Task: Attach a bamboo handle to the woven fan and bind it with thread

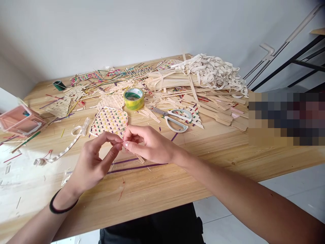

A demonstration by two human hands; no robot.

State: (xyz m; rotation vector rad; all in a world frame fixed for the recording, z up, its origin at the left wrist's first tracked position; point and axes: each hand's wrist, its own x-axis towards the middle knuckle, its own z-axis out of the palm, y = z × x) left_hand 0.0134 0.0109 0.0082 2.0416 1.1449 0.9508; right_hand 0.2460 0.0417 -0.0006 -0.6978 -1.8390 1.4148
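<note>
My left hand (98, 157) and my right hand (146, 143) meet at the lower right edge of a woven bamboo piece (109, 121). This piece has coloured strips and a white band along part of its rim. Thumb and forefinger of each hand are pinched together, with the fingertips touching. Something small and reddish, perhaps thread, shows between them, too small to make out clearly. Red thread also runs along the piece's right edge. White-handled scissors (176, 119) lie to the right, and a roll of yellow-green tape (133, 99) stands behind the piece.
A wooden table (223, 156) bears scattered bamboo strips (111, 89), a heap of white cloth ribbon (215, 73), flat wooden sticks (218, 113), a pink basket (21, 120), a green spool (59, 85) and a loose white ribbon (64, 149). A pixelated area covers the right side.
</note>
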